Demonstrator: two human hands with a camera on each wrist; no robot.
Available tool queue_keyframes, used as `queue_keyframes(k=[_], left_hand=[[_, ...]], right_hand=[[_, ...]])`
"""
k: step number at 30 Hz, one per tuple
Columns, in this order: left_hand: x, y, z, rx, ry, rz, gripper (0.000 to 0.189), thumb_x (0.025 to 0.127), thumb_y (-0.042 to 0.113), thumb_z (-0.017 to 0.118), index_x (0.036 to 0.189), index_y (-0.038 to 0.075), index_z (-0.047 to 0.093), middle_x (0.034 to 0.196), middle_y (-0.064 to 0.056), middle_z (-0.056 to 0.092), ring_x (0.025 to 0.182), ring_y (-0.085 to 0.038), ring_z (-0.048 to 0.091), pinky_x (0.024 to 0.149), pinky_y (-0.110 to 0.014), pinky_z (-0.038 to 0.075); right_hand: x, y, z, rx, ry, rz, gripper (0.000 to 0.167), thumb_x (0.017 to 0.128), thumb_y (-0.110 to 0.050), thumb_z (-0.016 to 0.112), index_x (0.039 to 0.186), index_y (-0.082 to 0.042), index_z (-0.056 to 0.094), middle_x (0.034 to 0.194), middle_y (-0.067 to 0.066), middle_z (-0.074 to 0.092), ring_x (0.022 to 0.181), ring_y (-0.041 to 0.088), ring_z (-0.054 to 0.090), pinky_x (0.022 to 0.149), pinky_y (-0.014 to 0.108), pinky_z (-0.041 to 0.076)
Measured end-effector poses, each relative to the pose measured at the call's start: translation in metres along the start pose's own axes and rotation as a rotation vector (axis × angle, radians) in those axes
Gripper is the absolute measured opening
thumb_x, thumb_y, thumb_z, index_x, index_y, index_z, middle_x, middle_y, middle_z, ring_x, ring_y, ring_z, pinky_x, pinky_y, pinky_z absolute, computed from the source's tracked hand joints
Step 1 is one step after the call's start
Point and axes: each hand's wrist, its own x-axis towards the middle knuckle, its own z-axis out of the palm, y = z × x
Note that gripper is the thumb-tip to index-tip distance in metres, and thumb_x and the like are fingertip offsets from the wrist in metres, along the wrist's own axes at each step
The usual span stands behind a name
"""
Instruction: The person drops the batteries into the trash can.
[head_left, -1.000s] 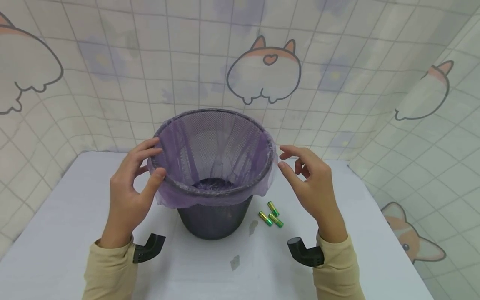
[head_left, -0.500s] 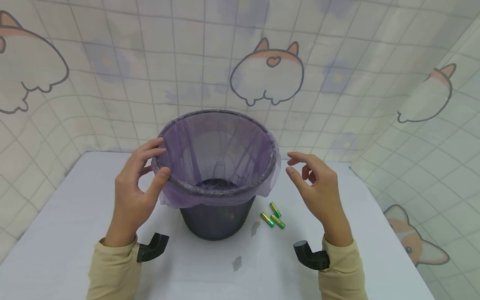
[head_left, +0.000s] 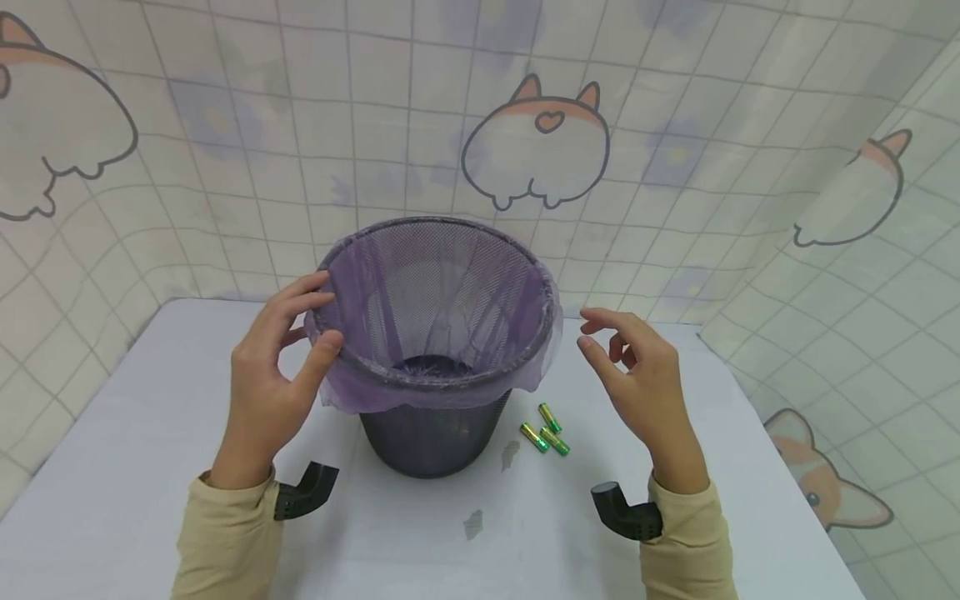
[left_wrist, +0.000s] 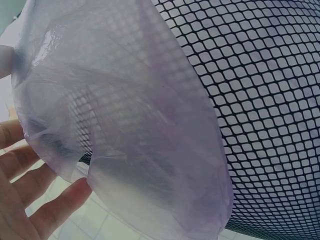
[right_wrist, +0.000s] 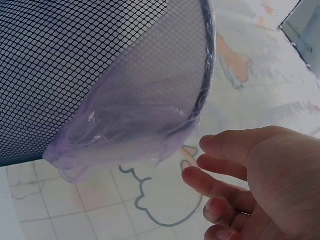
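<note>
A black mesh wastebasket [head_left: 429,442] stands upright, lined with a thin purple bin bag [head_left: 420,396] whose edge is folded down outside the rim. Along the left of the rim lies my left hand [head_left: 270,371], thumb and fingers spread and lightly bent, the tips right at the bag. The left wrist view has those fingers [left_wrist: 32,182] beside the folded-over plastic. My right hand [head_left: 637,375] hovers off the right side with loosely curved fingers and nothing in them. A gap between it and the bag [right_wrist: 125,125] shows in the right wrist view.
Right of the wastebasket's base, three green and gold batteries [head_left: 546,429] lie on the white table [head_left: 405,550]. Two grey patches [head_left: 473,524] mark the tabletop. Close behind hangs a checked curtain [head_left: 375,100] with corgi drawings.
My right hand has drawn away from the bag to the right, widening the gap. The left hand keeps its place at the rim. The head view has shifted slightly.
</note>
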Motion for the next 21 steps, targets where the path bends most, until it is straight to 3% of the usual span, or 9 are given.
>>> queue_keyframes(k=[21], left_hand=[[0.001, 0.003, 0.001, -0.008, 0.003, 0.021, 0.033, 0.087, 0.006, 0.065, 0.119, -0.001, 0.063, 0.137, -0.009, 0.058, 0.128, -0.014, 0.052, 0.09, -0.009, 0.046]], right_hand=[[-0.016, 0.015, -0.001, -0.045, -0.066, 0.068, 0.036, 0.079, -0.006, 0.077, 0.114, -0.009, 0.068, 0.093, 0.005, 0.07, 0.066, 0.012, 0.042, 0.058, 0.015, 0.032]])
